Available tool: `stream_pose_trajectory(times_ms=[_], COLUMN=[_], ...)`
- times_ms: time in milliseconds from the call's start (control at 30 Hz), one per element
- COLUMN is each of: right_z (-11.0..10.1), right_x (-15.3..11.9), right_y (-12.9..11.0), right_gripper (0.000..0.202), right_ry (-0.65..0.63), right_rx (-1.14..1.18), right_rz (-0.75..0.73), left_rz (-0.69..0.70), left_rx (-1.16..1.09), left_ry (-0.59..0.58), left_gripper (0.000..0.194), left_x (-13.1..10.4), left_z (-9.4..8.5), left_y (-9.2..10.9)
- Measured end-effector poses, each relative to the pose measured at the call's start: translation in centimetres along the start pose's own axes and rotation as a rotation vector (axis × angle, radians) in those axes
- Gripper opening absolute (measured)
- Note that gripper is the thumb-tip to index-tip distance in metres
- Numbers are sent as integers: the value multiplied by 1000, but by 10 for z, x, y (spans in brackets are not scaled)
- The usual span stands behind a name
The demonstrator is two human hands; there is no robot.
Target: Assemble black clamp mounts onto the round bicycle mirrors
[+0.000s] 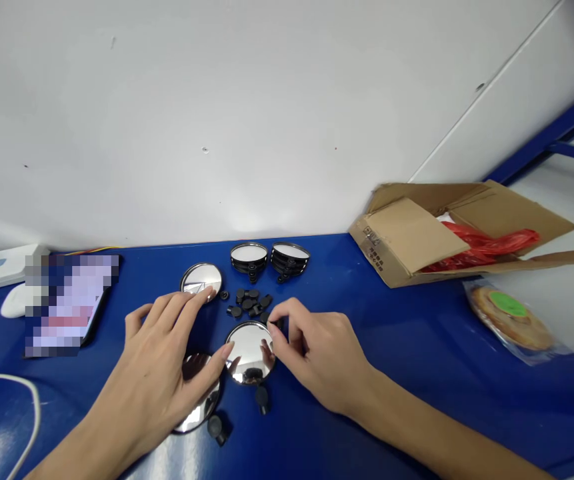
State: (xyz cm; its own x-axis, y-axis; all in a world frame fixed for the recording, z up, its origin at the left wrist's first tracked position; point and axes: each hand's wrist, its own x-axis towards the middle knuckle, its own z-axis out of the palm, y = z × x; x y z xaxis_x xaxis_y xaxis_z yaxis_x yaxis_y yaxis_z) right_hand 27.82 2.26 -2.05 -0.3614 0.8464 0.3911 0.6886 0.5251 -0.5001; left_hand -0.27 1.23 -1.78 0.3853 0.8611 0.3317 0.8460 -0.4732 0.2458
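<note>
My left hand (159,363) is spread with its fingers apart. Its index fingertip lies at the lower right of a round mirror (201,275), and its thumb tip meets the left edge of a second round mirror (249,352). Beneath that hand is a third round mirror (201,407), partly covered. At the second mirror's upper right edge, my right hand (319,353) has thumb and index finger pinched together; what lies between them is hidden. Just beside those fingertips is a pile of small black plastic mounts (249,303). Two more black mounts (262,400) sit below the mirrors.
Two stacks of round mirrors (249,253) stand near the white wall. At right is an open cardboard box (391,247) holding red plastic, with a wrapped round pastry (511,317) in front. A phone (74,303) and a white cable (34,407) lie at left on the blue table.
</note>
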Motion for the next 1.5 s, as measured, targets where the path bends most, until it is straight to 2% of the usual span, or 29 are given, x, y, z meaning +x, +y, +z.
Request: stream_pose_trajectory(times_ms=[133,300,400,500,567,700,833,967,1233,1367,1500], right_z=[-5,-5,-4,-5,-6,-9,-11,-12,-12,-15,-21], right_x=[7,9,9,10,11,12,13,13,12,12,13], right_y=[7,10,9,10,10,8,6,6,12,13,8], right_gripper=[11,11,13,11,10,15,20,15,5,8,6], right_ry=[-130,-235,-271,-294,-291,-286,-294,-235,-208,-157,-80], right_rx=[-103,-146,-172,-194,-199,-203,-208,-233,-234,-134,109], right_rz=[138,174,199,218,229,262,315,335,329,361,316], left_rz=[-18,-121,-178,-242,-273,-304,-352,-468,-526,-586,-587], left_rx=[-32,-20,-50,-102,-134,-189,-227,-303,-381,-404,-553], left_ry=[35,88,81,65,40,0,34,71,146,192,291], left_gripper=[48,34,38,53,61,58,62,72,71,66,59], left_x=[0,2,2,1,0,1,4,6,7,7,2], left_z=[-3,-3,1,9,12,13,11,7,-2,-6,-12], left_y=[0,-8,-16,-22,-25,-26,-24,-21,-14,-7,5])
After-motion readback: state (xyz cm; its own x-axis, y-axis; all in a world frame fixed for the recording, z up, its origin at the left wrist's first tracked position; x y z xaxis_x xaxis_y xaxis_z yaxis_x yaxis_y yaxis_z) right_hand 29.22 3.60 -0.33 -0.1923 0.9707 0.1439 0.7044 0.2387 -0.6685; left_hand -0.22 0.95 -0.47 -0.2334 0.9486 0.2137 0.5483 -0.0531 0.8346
